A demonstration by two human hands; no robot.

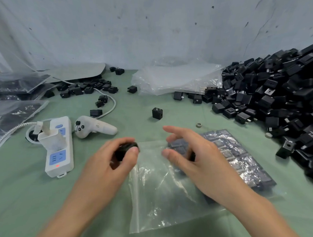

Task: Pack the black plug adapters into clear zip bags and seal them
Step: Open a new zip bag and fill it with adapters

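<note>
My left hand [113, 161] grips one black plug adapter [126, 149] at the left edge of the mouth of a clear zip bag [158, 200], which lies flat on the green table. My right hand [197, 162] is blurred, with thumb and index finger stretched out over a few adapters [177, 146] seen through plastic at the bag's upper right. A filled bag of adapters [240, 159] lies just right of that hand. A huge heap of loose black adapters [280, 92] rises at the right.
A white power strip [59, 149] with a charger plugged in and a white controller [93, 126] lie to the left. One adapter [157, 113] stands alone mid-table. Empty clear bags [172, 79] are stacked at the back, and filled bags [13, 96] at far left.
</note>
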